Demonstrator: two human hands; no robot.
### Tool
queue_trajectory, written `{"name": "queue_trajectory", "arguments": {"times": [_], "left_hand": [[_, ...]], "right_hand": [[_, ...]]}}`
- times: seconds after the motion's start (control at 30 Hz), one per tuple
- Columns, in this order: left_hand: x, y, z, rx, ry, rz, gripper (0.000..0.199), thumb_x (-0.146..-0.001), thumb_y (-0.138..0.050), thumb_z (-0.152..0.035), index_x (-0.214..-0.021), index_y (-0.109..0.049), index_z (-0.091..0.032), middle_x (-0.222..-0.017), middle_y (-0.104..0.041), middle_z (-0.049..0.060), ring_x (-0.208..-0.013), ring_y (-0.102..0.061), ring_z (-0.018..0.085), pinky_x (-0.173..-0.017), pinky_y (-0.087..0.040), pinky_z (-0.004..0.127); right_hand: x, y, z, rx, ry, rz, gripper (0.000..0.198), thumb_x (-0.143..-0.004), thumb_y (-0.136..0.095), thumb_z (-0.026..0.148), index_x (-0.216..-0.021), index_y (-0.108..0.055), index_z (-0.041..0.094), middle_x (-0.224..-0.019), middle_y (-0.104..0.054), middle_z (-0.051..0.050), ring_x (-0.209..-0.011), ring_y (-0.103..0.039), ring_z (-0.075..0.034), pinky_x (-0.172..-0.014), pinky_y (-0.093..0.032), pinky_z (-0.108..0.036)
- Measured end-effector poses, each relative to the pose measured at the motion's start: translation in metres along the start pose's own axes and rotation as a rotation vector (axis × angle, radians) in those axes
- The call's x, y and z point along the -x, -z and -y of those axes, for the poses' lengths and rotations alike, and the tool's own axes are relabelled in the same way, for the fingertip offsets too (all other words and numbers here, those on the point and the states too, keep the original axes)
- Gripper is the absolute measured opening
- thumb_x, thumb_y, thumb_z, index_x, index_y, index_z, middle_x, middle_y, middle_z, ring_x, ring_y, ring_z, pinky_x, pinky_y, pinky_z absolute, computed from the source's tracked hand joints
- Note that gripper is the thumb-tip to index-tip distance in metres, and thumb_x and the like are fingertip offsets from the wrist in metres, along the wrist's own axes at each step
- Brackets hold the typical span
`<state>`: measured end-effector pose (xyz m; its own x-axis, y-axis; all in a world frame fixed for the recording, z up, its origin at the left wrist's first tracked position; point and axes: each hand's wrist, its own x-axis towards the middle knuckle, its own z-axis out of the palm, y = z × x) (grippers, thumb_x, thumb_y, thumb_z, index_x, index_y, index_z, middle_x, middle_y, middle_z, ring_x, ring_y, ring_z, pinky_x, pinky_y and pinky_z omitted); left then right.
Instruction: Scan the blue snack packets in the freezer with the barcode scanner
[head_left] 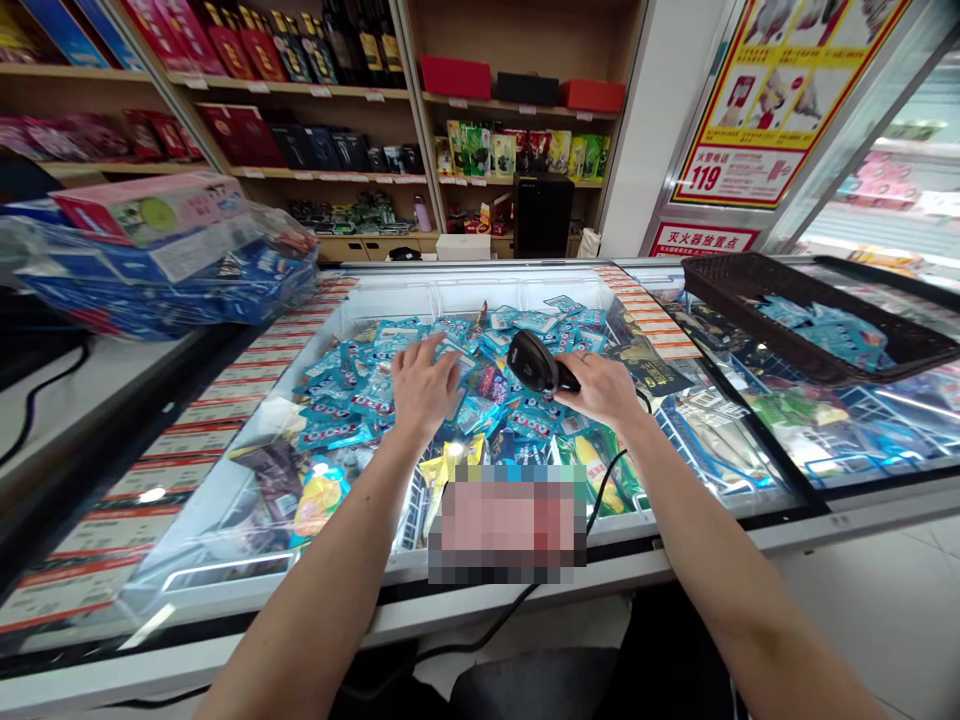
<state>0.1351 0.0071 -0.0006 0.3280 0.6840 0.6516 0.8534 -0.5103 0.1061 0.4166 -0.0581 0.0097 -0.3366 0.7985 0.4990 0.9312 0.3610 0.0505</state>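
Grips a black scanner in the right hand, with fingers curled tight around the handle. Holds the scanner's fat head toward 10 o'clock, over a heap of blue packets. Bends the left hand over the same heap, at 9 o'clock from the scanner, palm down and fingers a little curled. Cannot tell if pinching a packet there or just touching the top ones.

Looks like the step of picking out a packet to scan. Seems to call next for one packet in the left fingers, with the printed code turned to the scanner, and for a steady right hand.

All around the hands, the blue packets, lying every which way inside a big freezer. At 7 o'clock in there, a yellow and blue bag. At 5 o'clock, green bags. At 6 o'clock, a blurred thing, too fuzzy to name, and a black cord running by.

Farther out, at 2 o'clock, a dark basket with more blue packets inside. At 10 o'clock, a pink box on top of blue packs in clear plastic. At 12 o'clock, shelves of boxes, bottles and bags. At 1 o'clock, a red and yellow sign.
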Motion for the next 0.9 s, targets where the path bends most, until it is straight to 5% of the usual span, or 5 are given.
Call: {"name": "queue_trajectory", "arguments": {"times": [0.17, 0.57, 0.73, 0.9], "left_hand": [[0.0, -0.007, -0.01, 0.03, -0.253, 0.208, 0.026, -0.088, -0.051, -0.039, -0.108, -0.064, -0.029, -0.114, -0.065, 0.004, -0.109, -0.053, 0.025, -0.099, -0.03, 0.047], [0.002, -0.016, 0.018, -0.096, -0.089, 0.182, 0.035, -0.088, -0.036, -0.012, -0.104, -0.065, -0.025, -0.116, -0.064, 0.006, -0.119, -0.05, 0.023, -0.106, -0.025, 0.047], [0.001, -0.014, 0.006, -0.162, -0.057, 0.123, 0.032, -0.089, -0.036, -0.014, -0.103, -0.064, -0.022, -0.12, -0.061, 0.008, -0.123, -0.047, 0.025, -0.108, -0.022, 0.049], [-0.001, -0.011, -0.021, 0.037, -0.05, 0.148, 0.031, -0.092, -0.041, -0.036, -0.105, -0.065, -0.024, -0.107, -0.067, 0.008, -0.105, -0.057, 0.025, -0.093, -0.037, 0.043]], "right_hand": [[0.0, 0.002, -0.002, 0.004, -0.087, -0.018, 0.04, -0.082, -0.059, 0.04, -0.117, -0.055, 0.02, -0.106, -0.066, -0.006, -0.096, -0.059, -0.022, -0.071, -0.04, -0.028], [0.001, 0.0, -0.002, 0.037, -0.151, 0.021, 0.041, -0.083, -0.056, 0.042, -0.118, -0.056, 0.022, -0.102, -0.067, -0.006, -0.096, -0.06, -0.022, -0.07, -0.04, -0.028], [0.0, 0.0, -0.002, 0.035, -0.177, 0.03, 0.04, -0.083, -0.056, 0.042, -0.118, -0.056, 0.023, -0.102, -0.067, -0.005, -0.097, -0.06, -0.021, -0.07, -0.04, -0.028], [-0.001, 0.004, 0.001, 0.034, -0.199, 0.021, 0.04, -0.082, -0.057, 0.041, -0.117, -0.056, 0.022, -0.102, -0.067, -0.006, -0.096, -0.06, -0.022, -0.07, -0.039, -0.028]]}}
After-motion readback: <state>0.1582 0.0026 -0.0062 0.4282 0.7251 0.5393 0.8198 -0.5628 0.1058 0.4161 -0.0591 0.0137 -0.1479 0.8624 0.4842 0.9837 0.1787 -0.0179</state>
